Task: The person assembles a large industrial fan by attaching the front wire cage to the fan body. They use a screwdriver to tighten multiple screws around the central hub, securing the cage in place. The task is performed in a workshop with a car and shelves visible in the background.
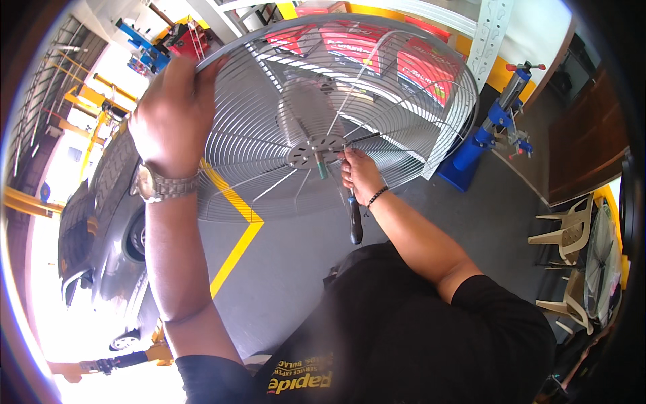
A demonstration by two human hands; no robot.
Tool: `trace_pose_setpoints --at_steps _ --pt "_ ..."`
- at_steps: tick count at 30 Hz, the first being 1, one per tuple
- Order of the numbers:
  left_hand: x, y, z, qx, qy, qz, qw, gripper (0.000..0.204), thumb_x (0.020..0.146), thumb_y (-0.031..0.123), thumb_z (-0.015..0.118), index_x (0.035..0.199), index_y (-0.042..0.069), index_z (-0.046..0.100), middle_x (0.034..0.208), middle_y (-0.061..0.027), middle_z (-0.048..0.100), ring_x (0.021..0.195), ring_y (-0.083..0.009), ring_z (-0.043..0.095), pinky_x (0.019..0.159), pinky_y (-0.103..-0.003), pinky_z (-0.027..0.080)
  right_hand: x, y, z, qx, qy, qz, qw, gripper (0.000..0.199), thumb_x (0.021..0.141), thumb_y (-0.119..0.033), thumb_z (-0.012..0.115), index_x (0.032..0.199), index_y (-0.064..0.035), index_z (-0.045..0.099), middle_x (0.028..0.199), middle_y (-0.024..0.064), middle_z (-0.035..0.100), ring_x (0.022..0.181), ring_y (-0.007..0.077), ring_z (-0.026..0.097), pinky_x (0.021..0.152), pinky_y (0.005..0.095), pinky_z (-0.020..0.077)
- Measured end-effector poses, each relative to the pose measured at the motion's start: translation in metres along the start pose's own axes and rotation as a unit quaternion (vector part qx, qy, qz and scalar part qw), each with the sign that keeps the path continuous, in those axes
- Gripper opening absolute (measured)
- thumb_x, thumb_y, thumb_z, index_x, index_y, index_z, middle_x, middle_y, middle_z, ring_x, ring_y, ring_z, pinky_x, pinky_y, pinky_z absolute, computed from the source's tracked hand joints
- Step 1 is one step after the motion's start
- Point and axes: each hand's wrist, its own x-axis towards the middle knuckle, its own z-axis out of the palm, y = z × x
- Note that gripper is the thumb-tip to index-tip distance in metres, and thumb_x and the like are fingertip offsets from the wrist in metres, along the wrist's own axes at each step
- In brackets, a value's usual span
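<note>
A large round silver wire fan guard (377, 101) is held up in front of the person, tilted, its rim running from the upper left to the far right. The left hand (168, 114), with a metal watch on the wrist, is closed around the guard's rim at the upper left, fingers curled over the edge. The right hand (360, 176), wearing a dark bead bracelet, sits at the middle of the guard, just beside the flat round metal hub plate (315, 151); its fingers are pinched together near the plate, though what they pinch is too small to tell. A dark-handled screwdriver (354, 219) hangs down from this hand, the handle pointing toward the person's black shirt.

Below lies a grey floor with a yellow painted line (235, 229). A grey car (108, 222) stands at the left. A blue hydraulic jack stand (484, 135) stands far right, and beige plastic chairs (568, 229) are stacked at the right edge.
</note>
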Motion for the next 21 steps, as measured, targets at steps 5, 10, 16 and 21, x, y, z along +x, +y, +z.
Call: trace_pose_setpoints --at_steps 5,10,16,21 --pt "-0.020 -0.006 0.017 -0.022 0.096 -0.034 0.995 0.033 0.080 0.034 0.080 0.069 0.011 0.059 0.060 -0.0033 0.063 0.046 -0.0201 0.059 0.044 -0.033 0.045 0.015 0.018 -0.001 -0.114 0.073 -0.094 0.986 0.026 0.100 -0.028 0.054 0.095 -0.0030 0.058 0.060 -0.0031 0.044 0.044 0.0064 0.035 0.041 0.0244 0.0297" --pt "-0.023 -0.009 0.019 -0.032 0.086 -0.062 0.994 0.033 0.079 0.030 0.082 0.067 0.009 0.058 0.058 -0.0037 0.060 0.044 -0.0165 0.055 0.043 -0.030 0.041 0.031 0.023 -0.013 -0.410 0.143 -0.317 0.843 0.030 0.100 -0.029 0.053 0.088 -0.0024 0.060 0.062 -0.0017 0.047 0.046 0.0076 0.041 0.042 0.0249 0.0332" --pt "-0.022 0.000 0.015 -0.002 0.060 -0.064 0.996 0.037 0.081 0.030 0.080 0.064 0.009 0.053 0.056 -0.0026 0.056 0.044 -0.0171 0.052 0.043 -0.031 0.041 0.011 0.005 -0.002 -0.096 0.033 -0.076 0.992 0.028 0.101 -0.028 0.049 0.087 -0.0045 0.057 0.060 -0.0048 0.041 0.047 0.0066 0.036 0.048 0.0255 0.0322" --pt "-0.019 0.003 0.011 -0.019 0.038 -0.086 0.995 0.028 0.082 0.031 0.078 0.076 0.010 0.061 0.065 -0.0032 0.062 0.053 -0.0202 0.059 0.051 -0.033 0.046 -0.003 -0.006 0.006 0.112 -0.022 0.038 0.993 0.024 0.103 -0.026 0.042 0.091 -0.0076 0.053 0.058 -0.0086 0.030 0.047 0.0060 0.026 0.048 0.0245 0.0231"
